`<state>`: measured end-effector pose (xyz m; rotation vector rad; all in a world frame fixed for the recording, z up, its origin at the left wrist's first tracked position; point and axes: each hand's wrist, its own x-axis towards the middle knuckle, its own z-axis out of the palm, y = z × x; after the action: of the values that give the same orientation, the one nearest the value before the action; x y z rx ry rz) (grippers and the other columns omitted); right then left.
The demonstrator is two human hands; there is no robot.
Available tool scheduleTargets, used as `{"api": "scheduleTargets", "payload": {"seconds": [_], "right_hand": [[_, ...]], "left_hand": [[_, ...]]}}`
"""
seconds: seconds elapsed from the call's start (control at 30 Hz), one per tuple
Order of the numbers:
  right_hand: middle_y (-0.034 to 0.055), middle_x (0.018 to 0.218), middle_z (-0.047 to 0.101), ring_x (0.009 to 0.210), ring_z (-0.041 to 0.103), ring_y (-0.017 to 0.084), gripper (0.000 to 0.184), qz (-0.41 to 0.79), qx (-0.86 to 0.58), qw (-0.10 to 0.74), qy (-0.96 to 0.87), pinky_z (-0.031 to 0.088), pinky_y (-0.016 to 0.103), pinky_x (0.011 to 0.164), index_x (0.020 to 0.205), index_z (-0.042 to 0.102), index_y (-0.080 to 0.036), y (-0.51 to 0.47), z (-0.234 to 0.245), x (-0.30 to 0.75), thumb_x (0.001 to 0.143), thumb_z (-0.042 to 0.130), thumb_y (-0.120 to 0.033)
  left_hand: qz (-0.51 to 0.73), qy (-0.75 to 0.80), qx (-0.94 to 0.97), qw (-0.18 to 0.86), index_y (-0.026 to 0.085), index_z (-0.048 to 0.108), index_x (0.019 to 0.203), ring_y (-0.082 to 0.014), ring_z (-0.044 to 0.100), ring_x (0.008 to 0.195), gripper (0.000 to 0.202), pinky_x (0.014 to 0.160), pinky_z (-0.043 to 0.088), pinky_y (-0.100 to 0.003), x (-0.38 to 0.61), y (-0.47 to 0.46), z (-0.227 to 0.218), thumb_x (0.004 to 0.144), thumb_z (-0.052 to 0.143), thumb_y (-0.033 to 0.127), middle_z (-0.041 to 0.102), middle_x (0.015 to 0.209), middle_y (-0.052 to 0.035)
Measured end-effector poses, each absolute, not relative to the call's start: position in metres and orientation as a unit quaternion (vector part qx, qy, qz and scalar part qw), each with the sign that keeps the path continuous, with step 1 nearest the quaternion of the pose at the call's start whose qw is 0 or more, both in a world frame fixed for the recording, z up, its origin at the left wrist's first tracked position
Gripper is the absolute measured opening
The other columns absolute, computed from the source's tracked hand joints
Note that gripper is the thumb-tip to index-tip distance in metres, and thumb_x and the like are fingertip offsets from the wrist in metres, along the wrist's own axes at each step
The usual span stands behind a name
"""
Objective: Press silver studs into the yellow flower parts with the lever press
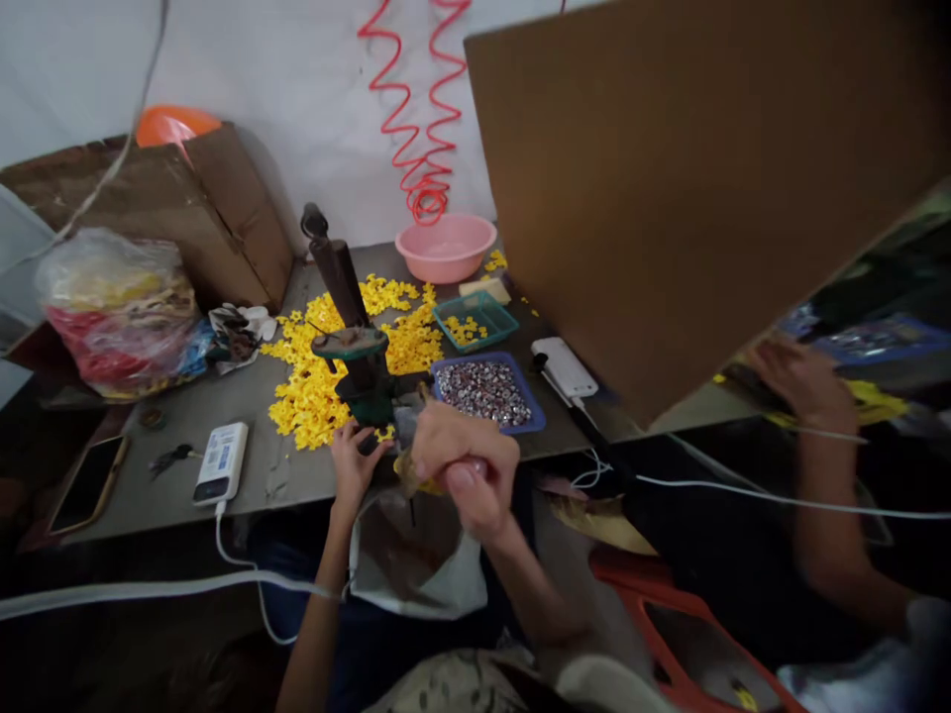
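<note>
A dark green hand press [364,381] stands at the table's front edge. My left hand [354,463] is at its base, fingers curled, with thumb and fingertips at a small yellow plastic piece [384,433]. My right hand [470,458] is closed in a fist around the press lever, most of which the fingers hide. Behind and left of the press spreads a heap of yellow pieces [304,401]. Right of it, a blue tray [536,421] holds many small shiny metallic parts. An open whitish bag [423,594] hangs below the press, over my lap.
Behind are a green basket [501,334] and a pink basin [446,267]. A power bank [221,463] and phone [89,485] lie left; a white device [569,368] lies right. A large cardboard panel [669,178] blocks the right. Beyond it shows a co-worker's arm [824,475]. Cables cross the foreground.
</note>
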<state>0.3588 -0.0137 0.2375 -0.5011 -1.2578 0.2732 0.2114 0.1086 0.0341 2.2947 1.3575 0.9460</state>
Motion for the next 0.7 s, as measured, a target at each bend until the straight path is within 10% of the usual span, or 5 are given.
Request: {"api": "scheduleTargets", "payload": {"seconds": [0.57, 0.7], "right_hand": [[-0.0051, 0.061, 0.028, 0.047, 0.025, 0.007, 0.05, 0.242, -0.251, 0.805, -0.479, 0.018, 0.021, 0.038, 0.075, 0.045, -0.022, 0.085, 0.297, 0.387, 0.086, 0.048, -0.071], [-0.0046, 0.061, 0.027, 0.047, 0.023, 0.009, 0.051, 0.261, -0.257, 0.798, -0.478, 0.017, 0.023, 0.039, 0.075, 0.046, -0.023, 0.081, 0.297, 0.387, 0.082, 0.051, -0.074]], "left_hand": [[0.236, 0.404, 0.855, 0.225, 0.028, 0.061, 0.13, -0.0251, 0.064, 0.101, 0.041, 0.088, 0.054, -0.042, 0.155, 0.009, 0.038, 0.089, 0.063, 0.033, 0.069, 0.111, -0.0069], [0.304, 0.407, 0.847, 0.158, 0.026, 0.052, 0.139, -0.0254, 0.055, 0.124, 0.042, 0.105, 0.046, -0.045, 0.167, 0.046, 0.059, 0.098, 0.049, 0.033, 0.059, 0.133, -0.0098]]}}
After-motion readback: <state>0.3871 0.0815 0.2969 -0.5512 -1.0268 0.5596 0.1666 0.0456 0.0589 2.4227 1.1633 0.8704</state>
